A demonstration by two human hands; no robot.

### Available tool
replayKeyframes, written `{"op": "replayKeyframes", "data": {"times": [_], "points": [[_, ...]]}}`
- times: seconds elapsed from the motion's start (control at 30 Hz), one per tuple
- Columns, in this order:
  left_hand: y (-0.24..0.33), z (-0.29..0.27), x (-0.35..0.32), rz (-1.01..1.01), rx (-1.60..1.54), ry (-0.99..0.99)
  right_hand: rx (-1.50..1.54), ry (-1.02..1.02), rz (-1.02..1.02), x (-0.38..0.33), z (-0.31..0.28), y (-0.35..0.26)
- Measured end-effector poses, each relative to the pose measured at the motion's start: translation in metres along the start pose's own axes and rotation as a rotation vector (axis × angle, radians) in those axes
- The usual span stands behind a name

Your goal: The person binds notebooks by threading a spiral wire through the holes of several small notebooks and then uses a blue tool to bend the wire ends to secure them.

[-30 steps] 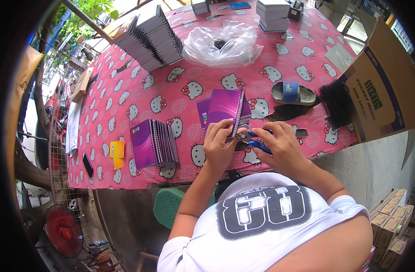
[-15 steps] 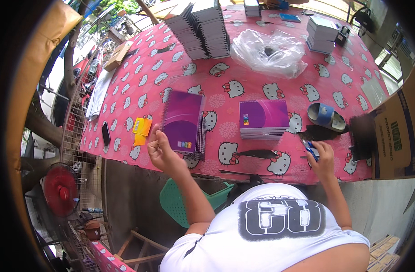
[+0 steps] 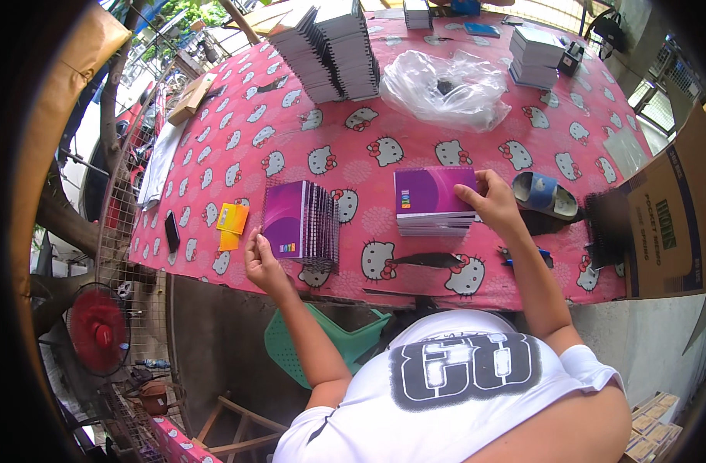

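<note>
Left hand (image 3: 265, 261) at the left stack of purple spiral notebooks (image 3: 282, 220), fingers curled, thumb by the top cover's near-left corner; stack sits close to the near edge of the pink-covered table (image 3: 360, 224). Right hand (image 3: 492, 202) on the right notebook stack (image 3: 426, 193), farther from that edge, thumb on cover, fingers bent. Can't tell whether either hand actually grips. Blue-handled tool (image 3: 546, 258) (partly behind the forearm) near table's near edge, slipper (image 3: 549, 194) toward its right edge
</note>
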State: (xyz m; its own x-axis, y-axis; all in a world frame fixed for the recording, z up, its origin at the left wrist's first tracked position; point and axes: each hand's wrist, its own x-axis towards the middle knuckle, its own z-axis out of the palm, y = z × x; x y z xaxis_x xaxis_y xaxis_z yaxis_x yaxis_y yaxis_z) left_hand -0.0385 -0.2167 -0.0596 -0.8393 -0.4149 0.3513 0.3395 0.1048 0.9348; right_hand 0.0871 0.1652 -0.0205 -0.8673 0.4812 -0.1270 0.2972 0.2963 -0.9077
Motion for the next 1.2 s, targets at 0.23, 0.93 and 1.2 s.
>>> {"op": "replayKeyframes", "data": {"times": [0.23, 0.93, 1.2], "points": [[0.036, 0.012, -0.016, 0.052, 0.167, 0.079, -0.443, 0.236, -0.236, -0.014, -0.001, -0.017], [0.098, 0.091, -0.088, -0.35, -0.386, -0.645, -1.003, -0.561, -0.881, 0.002, 0.055, -0.087], [0.089, 0.098, -0.09, -0.339, -0.388, -0.677, -0.793, -0.614, -0.929, 0.01, 0.042, -0.087]]}}
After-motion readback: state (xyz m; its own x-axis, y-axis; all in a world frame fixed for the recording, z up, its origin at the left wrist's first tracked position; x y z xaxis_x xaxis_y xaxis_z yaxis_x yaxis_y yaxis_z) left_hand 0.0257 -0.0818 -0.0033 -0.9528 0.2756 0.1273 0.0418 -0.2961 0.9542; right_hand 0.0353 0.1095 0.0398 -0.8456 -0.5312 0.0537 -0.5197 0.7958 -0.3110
